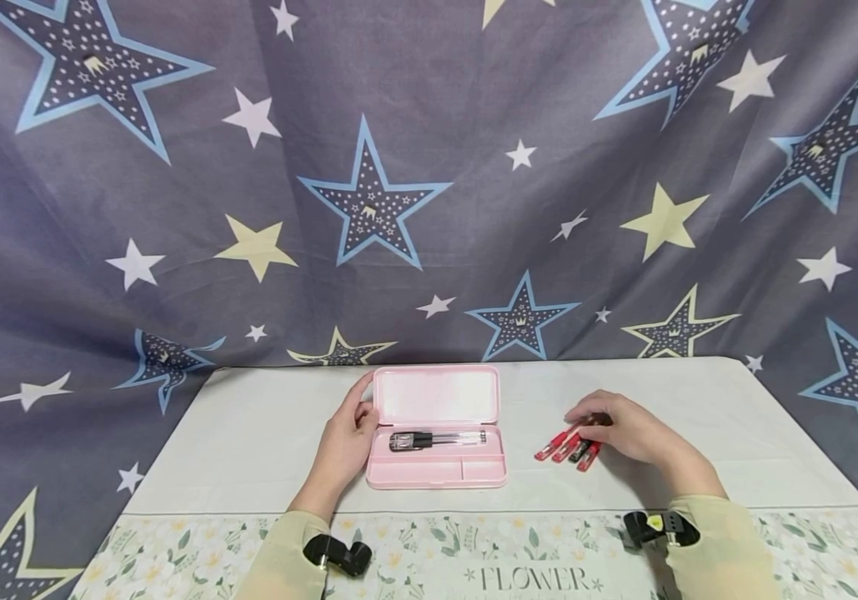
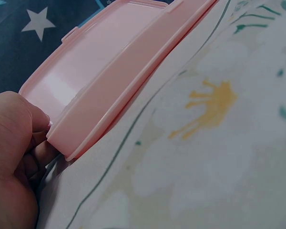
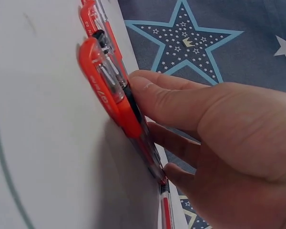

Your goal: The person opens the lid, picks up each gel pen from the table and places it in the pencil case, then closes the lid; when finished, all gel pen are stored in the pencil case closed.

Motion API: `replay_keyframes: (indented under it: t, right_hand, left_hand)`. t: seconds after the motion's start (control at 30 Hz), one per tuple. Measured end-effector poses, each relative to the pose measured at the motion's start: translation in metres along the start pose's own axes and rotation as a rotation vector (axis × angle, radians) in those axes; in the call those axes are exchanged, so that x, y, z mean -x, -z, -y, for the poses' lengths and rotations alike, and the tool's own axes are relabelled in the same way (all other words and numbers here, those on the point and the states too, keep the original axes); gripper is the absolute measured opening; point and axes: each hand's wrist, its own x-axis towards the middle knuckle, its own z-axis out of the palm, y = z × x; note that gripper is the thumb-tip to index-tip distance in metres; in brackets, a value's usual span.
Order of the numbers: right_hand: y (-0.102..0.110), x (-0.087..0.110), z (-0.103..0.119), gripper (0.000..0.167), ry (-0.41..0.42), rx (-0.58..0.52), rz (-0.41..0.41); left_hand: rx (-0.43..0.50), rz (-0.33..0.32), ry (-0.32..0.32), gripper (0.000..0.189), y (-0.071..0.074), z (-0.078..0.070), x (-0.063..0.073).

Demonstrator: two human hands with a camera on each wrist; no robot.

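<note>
A pink pencil case (image 1: 438, 472) lies with its lid (image 1: 437, 394) raised at the back. A clear pen with a black cap (image 1: 411, 441) lies in its long rear compartment. My left hand (image 1: 343, 439) grips the case's left side near the hinge, thumb at the edge and fingers tucked behind it. To the right of the case, my right hand (image 1: 627, 427) bends over several capped pens side by side on the table, red pens (image 1: 589, 457) and a black pen (image 1: 579, 452) among them. In the right wrist view its thumb (image 3: 145, 90) presses the black pen behind the nearest red pen (image 3: 109, 90).
The table has a white cover (image 1: 248, 450) with a floral band (image 1: 489, 542) along the near side. Behind it hangs a grey curtain (image 1: 474, 250) with star prints. Two small front compartments of the pencil case are separated by a divider (image 1: 462, 471).
</note>
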Motion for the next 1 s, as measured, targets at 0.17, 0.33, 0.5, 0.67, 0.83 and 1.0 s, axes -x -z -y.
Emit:
replay_keyframes:
  t: [0.17,0.33,0.5,0.67,0.83,1.0]
  right_hand:
    - [-0.0001,-0.0002,0.0003,0.017,0.01,-0.009,0.004]
    - [-0.001,-0.0013,0.0003,0.015,0.0,0.001,-0.003]
    - [-0.0025,-0.001,0.0005,0.013,0.021,0.01,-0.017]
    - [-0.0042,-0.0001,-0.0006,0.01,-0.015,0.064,-0.032]
    - [-0.0056,0.0,-0.002,0.006,-0.043,0.078,-0.043]
    - [-0.0062,-0.0007,-0.0018,0.008,-0.037,0.076,-0.045]
  left_hand:
    - [0.002,-0.001,0.005,0.063,-0.0003,0.0006,0.0002]
    - [-0.001,0.001,0.005,0.064,0.0,0.0014,-0.0002]
    - [-0.005,0.0,0.001,0.064,-0.0002,0.0025,-0.0008]
    - [-0.008,-0.003,-0.001,0.063,-0.0002,0.0021,-0.0005]
    - [-0.001,-0.004,0.001,0.063,-0.0001,0.0002,-0.0003]
    - [-0.009,-0.004,0.0,0.064,0.0003,-0.0004,0.0001]
